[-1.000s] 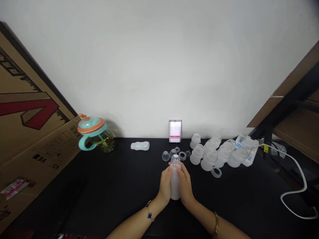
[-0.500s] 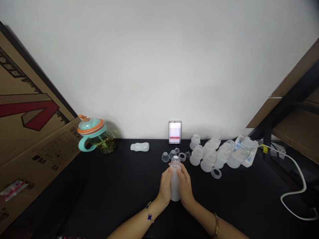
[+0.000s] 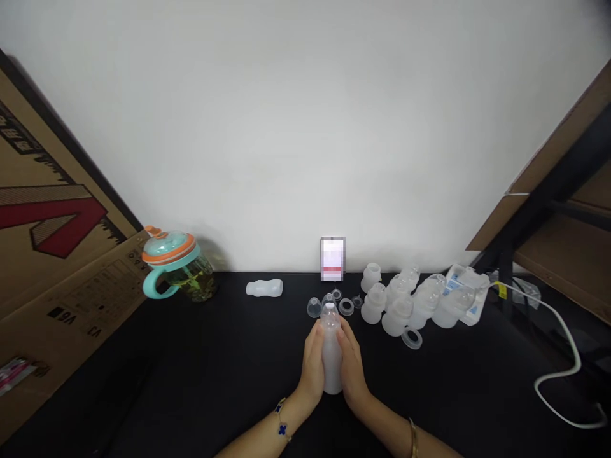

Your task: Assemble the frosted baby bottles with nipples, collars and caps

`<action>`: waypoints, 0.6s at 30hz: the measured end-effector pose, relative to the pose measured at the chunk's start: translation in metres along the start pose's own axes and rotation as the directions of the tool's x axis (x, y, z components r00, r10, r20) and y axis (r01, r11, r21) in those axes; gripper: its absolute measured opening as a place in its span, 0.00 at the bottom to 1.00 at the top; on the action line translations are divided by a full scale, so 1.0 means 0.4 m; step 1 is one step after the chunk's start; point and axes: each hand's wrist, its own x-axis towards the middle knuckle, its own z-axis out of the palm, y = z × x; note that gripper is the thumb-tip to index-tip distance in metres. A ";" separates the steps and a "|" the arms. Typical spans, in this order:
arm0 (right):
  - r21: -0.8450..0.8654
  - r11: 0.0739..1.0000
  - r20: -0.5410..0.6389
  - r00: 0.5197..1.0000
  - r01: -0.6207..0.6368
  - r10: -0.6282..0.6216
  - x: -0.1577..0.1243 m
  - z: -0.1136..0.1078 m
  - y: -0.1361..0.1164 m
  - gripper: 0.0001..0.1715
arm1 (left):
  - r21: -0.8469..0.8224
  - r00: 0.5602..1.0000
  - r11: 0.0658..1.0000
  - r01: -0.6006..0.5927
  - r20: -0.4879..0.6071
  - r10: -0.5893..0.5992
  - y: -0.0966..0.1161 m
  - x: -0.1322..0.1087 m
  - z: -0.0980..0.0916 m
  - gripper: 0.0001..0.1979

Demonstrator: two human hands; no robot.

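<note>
Upright on the black table stands a frosted baby bottle (image 3: 332,362) with a clear domed cap on top. My left hand (image 3: 311,364) is closed round its left side and my right hand (image 3: 352,364) round its right side. Just behind it lie a clear cap (image 3: 314,308) and another cap (image 3: 328,298) partly hidden by the bottle's top. A white ring collar (image 3: 346,307) lies to their right, with small nipple-like pieces (image 3: 337,294) near it.
Several frosted baby bottles (image 3: 397,318) cluster at the right, with a loose ring (image 3: 411,338) in front. A bottle without a top (image 3: 265,288) lies on its side at the back left. A teal-handled jug (image 3: 191,273), a phone-like screen (image 3: 333,259) and a white cable (image 3: 568,375) surround the work area.
Both hands still hold the bottle upright, with the fingers slightly shifted. The whole view has moved a little, so everything appears slightly lower and further left.
</note>
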 end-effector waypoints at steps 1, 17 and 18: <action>-0.003 1.000 0.006 1.000 -0.002 0.002 0.000 0.001 -0.003 0.27 | 0.000 1.000 1.000 0.000 0.001 0.000 0.000 0.000 0.000 0.31; -0.032 0.999 0.000 1.000 -0.014 0.014 -0.006 -0.001 -0.004 0.24 | 0.039 0.993 0.999 0.037 -0.112 -0.032 -0.040 -0.007 -0.022 0.29; -0.037 0.999 0.000 1.000 -0.017 0.017 -0.007 -0.001 -0.005 0.24 | 0.030 0.993 0.999 0.034 -0.114 -0.030 -0.040 -0.007 -0.021 0.29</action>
